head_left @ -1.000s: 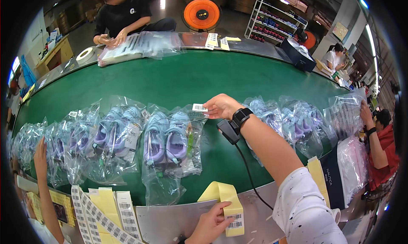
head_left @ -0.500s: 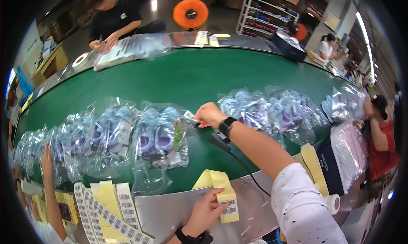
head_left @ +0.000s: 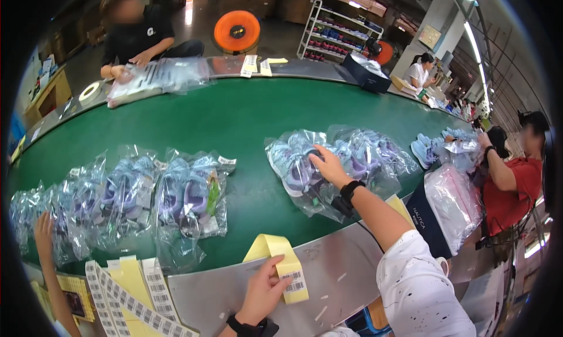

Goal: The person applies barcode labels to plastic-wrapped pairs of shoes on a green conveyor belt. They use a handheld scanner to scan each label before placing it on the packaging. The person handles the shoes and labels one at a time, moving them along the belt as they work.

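Right hand: In the head view, the right hand (head_left: pixel 330 168) is now upon the right-hand bagged pair (head_left: pixel 291 167) of pale blue shoes; half a second earlier it was at the white label (head_left: pixel 226 160). Whether the fingers grip the plastic, I cannot tell.
White label: It now lies at the upper right corner of the left-hand bagged pair (head_left: pixel 193 199), away from the fingers.
Left hand: The left hand (head_left: pixel 264 290) pinches the yellow strip (head_left: pixel 274 246) between thumb and fingers, same as before; the two hands are apart.
Green surface: On the green surface (head_left: pixel 246 114), more bagged shoes (head_left: pixel 85 199) stretch to the left; barcode sheets (head_left: pixel 158 290) rest over the metal ledge (head_left: pixel 214 296).
Room: Across, a person in black (head_left: pixel 149 35) touches clear bags (head_left: pixel 158 79); behind are an orange fan (head_left: pixel 236 32) and a shoe rack (head_left: pixel 334 35). At right is a person in red (head_left: pixel 510 190).
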{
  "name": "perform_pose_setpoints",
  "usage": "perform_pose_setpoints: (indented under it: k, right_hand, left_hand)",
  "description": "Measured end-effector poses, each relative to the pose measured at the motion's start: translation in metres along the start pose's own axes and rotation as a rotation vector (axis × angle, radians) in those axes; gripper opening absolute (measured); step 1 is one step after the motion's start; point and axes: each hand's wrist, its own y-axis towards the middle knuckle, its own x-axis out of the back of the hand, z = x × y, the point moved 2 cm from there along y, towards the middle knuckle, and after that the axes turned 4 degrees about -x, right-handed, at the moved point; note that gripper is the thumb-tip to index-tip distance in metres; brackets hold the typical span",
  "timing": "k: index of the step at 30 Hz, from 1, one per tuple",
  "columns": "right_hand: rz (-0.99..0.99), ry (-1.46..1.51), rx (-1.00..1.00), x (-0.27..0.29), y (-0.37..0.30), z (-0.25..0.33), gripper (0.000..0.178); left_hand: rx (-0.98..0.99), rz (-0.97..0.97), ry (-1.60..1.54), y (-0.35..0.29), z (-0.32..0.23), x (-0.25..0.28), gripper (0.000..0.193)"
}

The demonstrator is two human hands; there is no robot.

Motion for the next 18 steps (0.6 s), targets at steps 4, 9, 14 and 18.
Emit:
perform_pose_setpoints:
  k: [4,9,14,18]
  right_hand:
    - [-0.277,-0.016,0.022,-0.042,-0.029,0.019,0.048]
    - [0.128,0.43,0.025,-0.074,-0.025,0.066,0.06]
    - [0.153,0.424,0.337,-0.033,-0.093,0.145,0.03]
    - [0.475,0.272,0.267,-0.005,-0.183,0.136,0.015]
  left_hand:
    - [-0.035,-0.06,-0.025,0.002,-0.002,-0.003,0.046]
    - [-0.088,-0.145,0.056,0.007,0.005,0.008,0.037]
    - [0.002,-0.243,0.061,0.0,-0.019,0.009,0.032]
    - [-0.115,-0.255,0.037,0.01,-0.006,0.004,0.026]
